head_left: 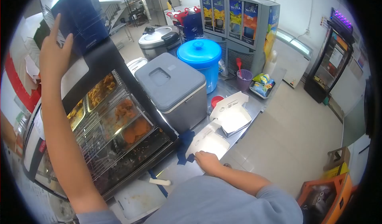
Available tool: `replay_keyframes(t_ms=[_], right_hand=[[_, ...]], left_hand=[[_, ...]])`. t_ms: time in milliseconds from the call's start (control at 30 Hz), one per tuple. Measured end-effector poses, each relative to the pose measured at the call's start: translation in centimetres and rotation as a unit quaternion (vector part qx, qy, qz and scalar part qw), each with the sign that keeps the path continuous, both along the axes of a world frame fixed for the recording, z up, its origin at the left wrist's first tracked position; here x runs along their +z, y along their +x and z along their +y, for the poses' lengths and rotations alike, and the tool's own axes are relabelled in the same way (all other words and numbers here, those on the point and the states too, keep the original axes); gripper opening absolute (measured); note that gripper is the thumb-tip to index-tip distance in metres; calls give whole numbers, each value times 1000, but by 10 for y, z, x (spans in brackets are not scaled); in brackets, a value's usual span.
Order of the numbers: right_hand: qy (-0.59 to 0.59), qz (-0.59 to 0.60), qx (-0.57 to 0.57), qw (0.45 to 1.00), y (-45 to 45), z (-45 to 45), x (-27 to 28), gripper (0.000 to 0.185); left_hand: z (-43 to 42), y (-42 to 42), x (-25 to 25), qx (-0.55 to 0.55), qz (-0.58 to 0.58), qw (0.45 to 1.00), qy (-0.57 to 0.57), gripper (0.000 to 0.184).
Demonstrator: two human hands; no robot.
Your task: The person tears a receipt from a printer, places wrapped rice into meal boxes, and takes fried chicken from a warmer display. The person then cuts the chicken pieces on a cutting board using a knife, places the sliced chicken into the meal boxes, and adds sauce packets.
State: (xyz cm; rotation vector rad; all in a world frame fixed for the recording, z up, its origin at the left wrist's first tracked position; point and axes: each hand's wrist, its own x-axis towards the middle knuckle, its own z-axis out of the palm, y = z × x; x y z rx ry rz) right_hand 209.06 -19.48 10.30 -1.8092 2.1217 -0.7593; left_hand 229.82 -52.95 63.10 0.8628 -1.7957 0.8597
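Observation:
My left hand (55,55) is raised high at the left, index finger and thumb stretched apart, at the edge of a dark blue stack of what look like flat cartons (81,21) on top of the food warmer (97,59). Whether the fingertips touch the stack is hard to tell. Low in the middle, my right hand (207,162) is closed at the near corner of an opened takeaway box (213,144), white inside, with dark blue flaps beside the fingers. A second opened takeaway box (235,119) stands just beyond it on the metal counter.
Fried food (124,109) lies in trays inside the warmer. A grey cooler (171,88), a blue lidded bucket (199,61) and a drink dispenser (240,21) line the counter. A purple cup (244,80) and a packet tray (262,86) sit right. White-handled tool (160,182) lies near me.

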Motion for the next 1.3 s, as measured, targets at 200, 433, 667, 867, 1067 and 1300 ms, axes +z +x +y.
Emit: replay_keyframes(t_ms=[200, 433, 667, 867, 1067, 1300], right_hand=[[-27, 4, 25, 999, -1, -26, 3, 24], [-101, 25, -154, 983, -115, -13, -4, 30], [59, 109, -22, 992, -217, 40, -57, 22], [-48, 58, 125, 989, -246, 41, -29, 21], [-341, 9, 54, 939, -325, -88, 128, 26], [-212, 148, 13, 966, -419, -350, 216, 54]], left_hand=[[83, 19, -47, -32, 25, 998, 51, 65], [164, 72, -156, -61, 134, 972, 181, 61], [225, 83, -349, -87, 221, 856, 460, 55], [284, 12, -425, -22, 314, 768, 558, 48], [302, -46, -433, -9, 285, 776, 563, 46], [334, -103, -435, 47, 257, 769, 584, 48]])
